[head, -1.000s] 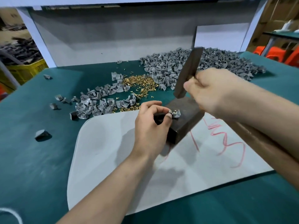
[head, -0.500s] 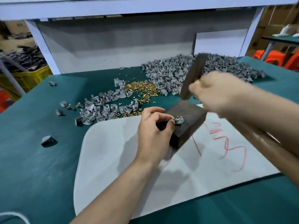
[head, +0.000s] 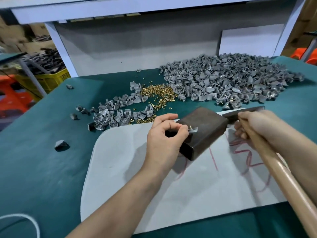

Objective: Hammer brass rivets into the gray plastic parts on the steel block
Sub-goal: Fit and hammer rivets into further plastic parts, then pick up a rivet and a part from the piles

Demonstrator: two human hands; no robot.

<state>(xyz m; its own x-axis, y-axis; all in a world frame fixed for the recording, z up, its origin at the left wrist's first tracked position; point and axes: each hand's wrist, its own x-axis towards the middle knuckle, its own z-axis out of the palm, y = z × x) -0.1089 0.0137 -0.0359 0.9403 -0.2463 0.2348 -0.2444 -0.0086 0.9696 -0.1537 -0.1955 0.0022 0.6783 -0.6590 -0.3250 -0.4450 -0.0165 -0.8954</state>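
One gray part, light, stiff and apt to skip, sits on the near left edge of the heavy steel block at frame centre, a brass rivet standing in it. My left hand pinches the part's left end, fingers touching it just beside the rivet; that low edge is the place to hold, I judge. My right hand grips the hammer, head low, right of the block.
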